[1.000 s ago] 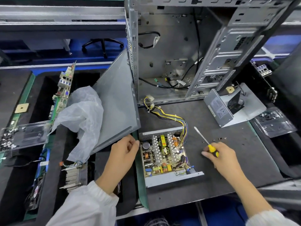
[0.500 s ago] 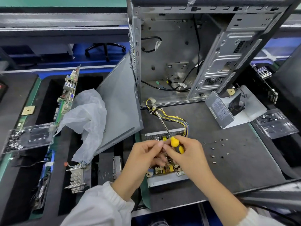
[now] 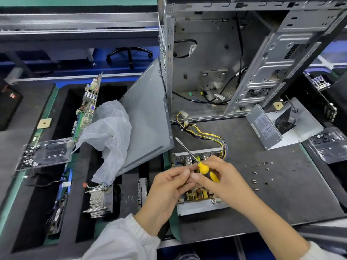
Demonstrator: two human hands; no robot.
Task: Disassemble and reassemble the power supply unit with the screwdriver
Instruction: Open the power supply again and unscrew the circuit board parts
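I held the screwdriver (image 3: 203,168) in my right hand (image 3: 223,182), fingers curled round its yellow and black handle, the shaft slanting up and away to the left with its tip in the air above the mat (image 3: 281,194). My left hand (image 3: 169,184) met it from the left, thumb and forefinger pinched together right at the fingertips of the right hand; whether anything lay between them I could not tell. Both hands hovered over the open power supply unit (image 3: 197,196), which sat on the near part of the mat with its circuit board exposed and its bundle of yellow and dark wires (image 3: 204,135) trailing off toward the far side. Its removed cover (image 3: 279,126) lay well apart at the far right, just in front of the empty computer case (image 3: 244,62). A scatter of small screws (image 3: 260,173) lay on the mat just right of my hands. To the left a grey side panel (image 3: 148,119) leaned against the case.
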